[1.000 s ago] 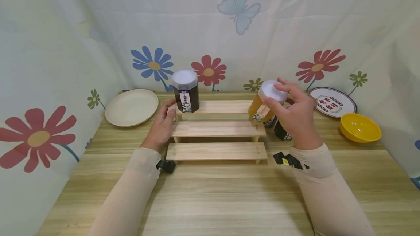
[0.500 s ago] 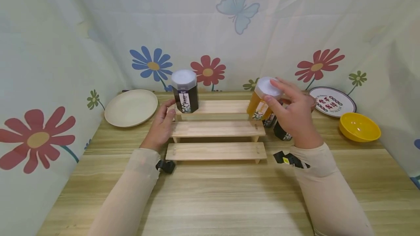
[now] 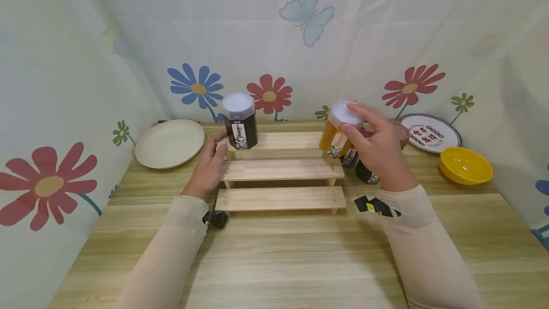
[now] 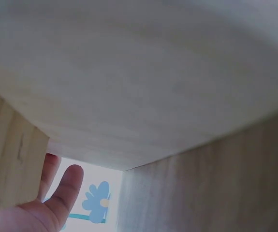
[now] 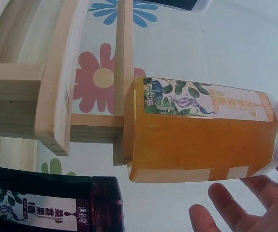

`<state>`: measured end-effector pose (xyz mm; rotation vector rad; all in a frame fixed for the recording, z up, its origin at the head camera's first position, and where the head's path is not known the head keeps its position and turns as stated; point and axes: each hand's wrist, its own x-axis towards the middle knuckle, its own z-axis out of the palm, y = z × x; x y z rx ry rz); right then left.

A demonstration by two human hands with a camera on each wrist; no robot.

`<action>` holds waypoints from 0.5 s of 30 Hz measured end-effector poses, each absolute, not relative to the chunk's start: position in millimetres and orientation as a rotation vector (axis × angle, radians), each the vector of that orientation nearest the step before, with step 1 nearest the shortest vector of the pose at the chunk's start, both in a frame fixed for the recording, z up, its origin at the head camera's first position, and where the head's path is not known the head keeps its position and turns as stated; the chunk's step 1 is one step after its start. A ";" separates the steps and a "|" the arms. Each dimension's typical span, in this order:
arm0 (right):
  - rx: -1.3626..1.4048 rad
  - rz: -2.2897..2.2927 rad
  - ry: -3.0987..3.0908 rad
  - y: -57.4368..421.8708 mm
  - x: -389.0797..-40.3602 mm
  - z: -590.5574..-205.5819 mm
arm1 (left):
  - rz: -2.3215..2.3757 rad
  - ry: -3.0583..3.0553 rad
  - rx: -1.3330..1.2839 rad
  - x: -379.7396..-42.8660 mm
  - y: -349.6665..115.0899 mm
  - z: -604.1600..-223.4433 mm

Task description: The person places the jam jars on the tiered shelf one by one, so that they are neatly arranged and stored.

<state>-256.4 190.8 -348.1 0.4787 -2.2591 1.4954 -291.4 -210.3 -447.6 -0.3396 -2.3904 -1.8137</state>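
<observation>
My right hand (image 3: 379,149) holds an orange jar (image 3: 333,139) by its white lid, thumb in front and a finger on top. The jar is nearly upright at the right end of a three-step wooden rack (image 3: 283,169). In the right wrist view the jar's base (image 5: 135,130) meets the top shelf. At the rack's left end, my left hand (image 3: 207,168) grips the top shelf, its thumb and a finger (image 4: 67,193) showing past the wood in the left wrist view. Beside it a dark jar (image 3: 241,125) with a white lid stands on the top shelf.
More dark jars (image 3: 366,173) stand right of the rack, partly behind my right hand. A brown round dish (image 3: 401,133), a patterned plate (image 3: 430,132) and a yellow bowl (image 3: 465,166) lie further right. A cream plate (image 3: 169,144) is at the left; a flowered cloth hangs behind.
The orange jar has shifted left over the top shelf's right end and become more upright, my right hand moving with it. My left hand keeps its place at the rack.
</observation>
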 end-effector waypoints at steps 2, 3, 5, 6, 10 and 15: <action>0.485 1.494 -2.262 190.9 -257.4 -347.6 | -1.807 -2.396 -0.334 -291.4 -211.0 -448.1; 0.488 1.491 -2.263 190.9 -258.0 -347.2 | -1.806 -2.397 -0.333 -291.4 -211.1 -448.1; 0.493 1.493 -2.266 191.1 -259.3 -346.5 | -1.795 -2.401 -0.330 -291.1 -211.4 -447.9; 0.495 1.496 -2.269 191.3 -260.1 -345.9 | -1.792 -2.402 -0.330 -291.4 -211.7 -448.1; 0.499 1.504 -2.297 191.9 -263.0 -342.9 | -1.783 -2.403 -0.331 -290.4 -211.8 -447.5; 0.513 1.515 -2.334 192.5 -267.3 -339.8 | -1.783 -2.398 -0.341 -290.4 -210.7 -447.6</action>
